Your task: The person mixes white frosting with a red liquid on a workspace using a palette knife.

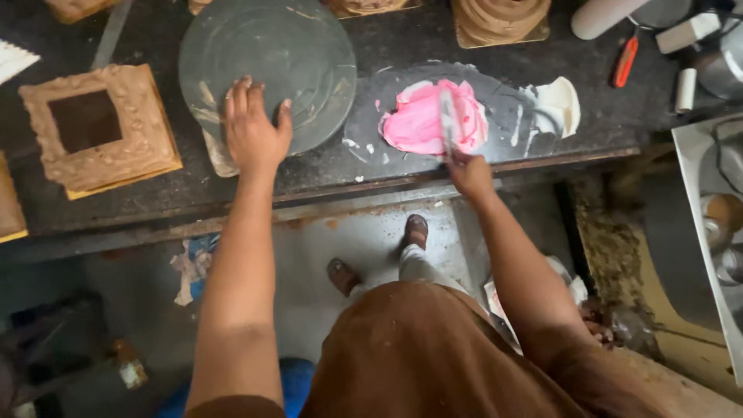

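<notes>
My left hand [254, 131] rests flat, fingers spread, on the near edge of a round grey turntable [294, 54] on the dark counter. My right hand [469, 172] grips the handle of a palette knife [446, 122], whose blade lies across a mound of pink cream [422, 120] spread on the counter [402, 166]. A smaller smear of white cream [556, 104] sits just to the right of the pink one.
A square brown frosted cake [97, 128] with a hollow middle sits at the left; more brown cakes [499, 19] line the far edge. A red-handled tool [625, 60] and white rolls lie at the far right. My sandalled feet [415, 231] stand on a stained floor.
</notes>
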